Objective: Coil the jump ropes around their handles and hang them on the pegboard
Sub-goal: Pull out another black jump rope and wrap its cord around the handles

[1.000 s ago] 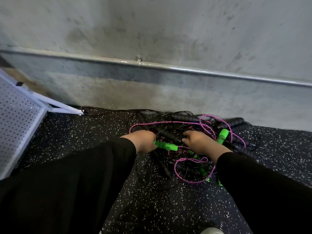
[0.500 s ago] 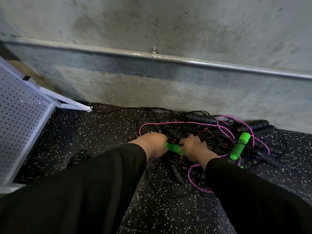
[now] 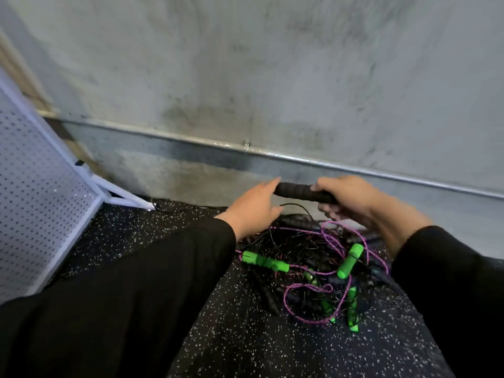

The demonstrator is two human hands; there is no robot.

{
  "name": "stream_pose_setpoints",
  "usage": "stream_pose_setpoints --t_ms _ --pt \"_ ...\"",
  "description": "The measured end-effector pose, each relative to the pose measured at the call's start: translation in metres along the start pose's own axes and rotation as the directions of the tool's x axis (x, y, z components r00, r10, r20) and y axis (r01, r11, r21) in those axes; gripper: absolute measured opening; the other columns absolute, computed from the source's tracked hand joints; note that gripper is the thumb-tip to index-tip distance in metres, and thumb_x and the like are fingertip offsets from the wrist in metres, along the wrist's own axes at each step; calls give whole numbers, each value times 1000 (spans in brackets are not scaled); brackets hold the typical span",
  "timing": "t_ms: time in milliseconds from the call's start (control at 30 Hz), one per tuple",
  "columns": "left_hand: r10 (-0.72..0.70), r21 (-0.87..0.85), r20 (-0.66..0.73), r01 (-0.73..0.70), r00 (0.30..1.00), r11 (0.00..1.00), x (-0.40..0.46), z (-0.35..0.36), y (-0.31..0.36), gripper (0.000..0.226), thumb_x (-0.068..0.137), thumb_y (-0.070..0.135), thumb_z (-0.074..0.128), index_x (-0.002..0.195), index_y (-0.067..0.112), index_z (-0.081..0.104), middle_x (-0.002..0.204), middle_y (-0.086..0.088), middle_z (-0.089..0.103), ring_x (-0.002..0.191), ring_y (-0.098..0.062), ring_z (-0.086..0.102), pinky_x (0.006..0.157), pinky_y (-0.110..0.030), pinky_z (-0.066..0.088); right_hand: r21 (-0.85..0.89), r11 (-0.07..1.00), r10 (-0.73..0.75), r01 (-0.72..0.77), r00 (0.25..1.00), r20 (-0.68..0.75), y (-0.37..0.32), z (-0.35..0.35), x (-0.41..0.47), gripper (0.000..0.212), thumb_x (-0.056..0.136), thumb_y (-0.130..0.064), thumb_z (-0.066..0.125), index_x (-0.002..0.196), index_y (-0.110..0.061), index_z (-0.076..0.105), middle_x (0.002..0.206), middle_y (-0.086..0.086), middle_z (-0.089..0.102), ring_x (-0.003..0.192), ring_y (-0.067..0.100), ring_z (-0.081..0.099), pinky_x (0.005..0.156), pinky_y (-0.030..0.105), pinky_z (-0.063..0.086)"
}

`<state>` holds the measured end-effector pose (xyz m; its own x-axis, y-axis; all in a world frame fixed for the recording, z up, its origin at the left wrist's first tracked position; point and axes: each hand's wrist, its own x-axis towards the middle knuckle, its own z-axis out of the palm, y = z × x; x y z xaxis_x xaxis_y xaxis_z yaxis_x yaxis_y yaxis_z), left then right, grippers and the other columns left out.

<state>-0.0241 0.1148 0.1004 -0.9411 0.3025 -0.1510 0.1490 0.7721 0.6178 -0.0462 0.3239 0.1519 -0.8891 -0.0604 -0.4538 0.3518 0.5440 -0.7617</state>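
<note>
My right hand [image 3: 351, 199] grips a black foam handle [image 3: 300, 192] lifted above the rope pile, held roughly level. My left hand [image 3: 253, 207] is beside the handle's left end with straight fingers, its fingertips touching or nearly touching that end. A thin black cord [image 3: 297, 207] trails from the handle down into the pile. Below lies a tangle of jump ropes [image 3: 308, 271] on the floor: a pink-purple rope [image 3: 331, 242], bright green handles [image 3: 266, 261] [image 3: 350, 260] and several black handles. The white pegboard [image 3: 35, 203] leans at the left.
A grey concrete wall with a metal rail [image 3: 272, 154] runs behind the pile. The floor is black speckled rubber [image 3: 240, 342]. The pegboard's white frame foot [image 3: 122, 196] reaches toward the pile's left edge. My black sleeves hide the near floor.
My left hand has let go of the green handle, which now lies on the pile. My right hand has lifted a black handle out of the tangle. The view has tilted up.
</note>
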Motion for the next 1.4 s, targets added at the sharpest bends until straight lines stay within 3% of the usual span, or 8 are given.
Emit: stream_pose_setpoints --t_ms 233,467,600,767,1033,1233,1300,1400 --pt "-66 -502 -394 -154 917 851 -59 -55 76 42 91 11 73 128 16 55 117 -1 62 104 -12 56 80 -1 36 486 865 -173 122 983 60 -50 -13 -131 16 98 -34 61 92 -18 60 61 5 47 52 15 42 45 18 40" --pt "-238 -527 -375 5 896 850 -120 -66 74 29 104 30 54 93 5 65 69 2 51 63 -12 43 57 -28 33 843 374 -494 386 852 -171 -102 -26 -217 42 94 -45 56 123 -14 57 78 -1 62 65 11 56 60 23 50" --pt "-334 -712 -299 24 894 701 -134 -72 73 29 109 25 42 96 7 61 83 -10 66 77 -20 63 58 -18 47 648 627 -393 432 894 -216 -92 -19 -221 18 100 -29 55 108 -18 67 92 2 73 75 15 66 65 28 55" --pt "-352 -829 -287 -47 891 557 -141 -89 81 30 109 32 41 102 14 63 71 -4 62 70 -20 66 73 -42 58 152 960 -215 237 965 -151 -63 2 -188 31 89 -12 69 119 -12 61 84 6 66 67 18 63 72 43 61" --pt "-266 -868 -420 -298 868 397 -140 -118 117 32 111 31 38 102 11 61 69 -4 60 68 -23 70 59 -38 62 102 970 -232 222 967 102 -57 39 -163 33 91 -10 72 116 -16 51 98 13 68 69 15 69 62 31 61" --pt "-321 -900 -392 -287 862 328 -131 -119 112 46 106 48 41 107 8 63 83 -11 67 68 -24 70 60 -36 61 130 942 -281 310 938 -201 -58 36 -144 37 92 -15 71 123 -15 50 74 6 72 54 19 57 55 34 50" --pt "-342 -887 -340 -178 876 426 -128 -115 107 48 106 49 41 105 8 66 91 -11 71 64 -22 66 54 -36 58 324 876 -276 356 923 -269 -66 28 -146 37 93 -11 68 125 -10 50 68 4 68 52 16 54 52 31 48" --pt "-101 -569 -198 -30 975 822 -123 -97 97 28 103 29 55 129 20 63 120 1 68 73 -14 64 57 -33 56 567 724 -293 392 920 -262 -87 18 -159 25 96 -10 63 118 -7 52 67 3 61 52 15 48 51 27 44"
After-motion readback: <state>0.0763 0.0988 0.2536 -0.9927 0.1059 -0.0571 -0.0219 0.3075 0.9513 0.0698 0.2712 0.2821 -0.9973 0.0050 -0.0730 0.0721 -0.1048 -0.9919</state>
